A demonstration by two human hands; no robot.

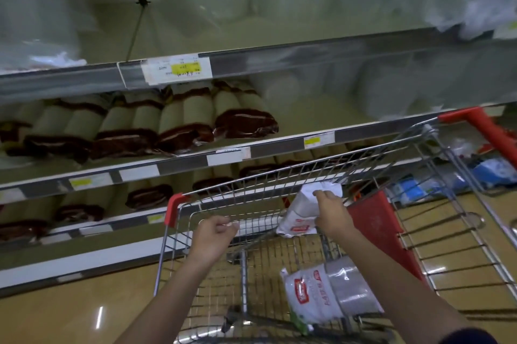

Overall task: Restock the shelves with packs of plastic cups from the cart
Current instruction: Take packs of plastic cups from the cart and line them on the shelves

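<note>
A wire shopping cart [251, 181] with red corner guards stands against the shelves. My right hand [333, 212] grips the top of a white pack of plastic cups [300, 212] inside the cart, lifted near the front wall. A second pack of cups [333, 293], white with a red label, lies on the cart floor below my right forearm. My left hand [214, 237] hovers over the cart with its fingers curled and nothing in it. The shelves [279, 49] ahead hold clear cup packs on the upper levels, blurred.
Rows of cup packs with dark red wrappers [184, 122] fill the middle and lower shelves on the left. Price tags [177, 69] line the shelf edges. Blue packages [492, 170] sit low on the right. Shiny tan floor [70, 315] lies below.
</note>
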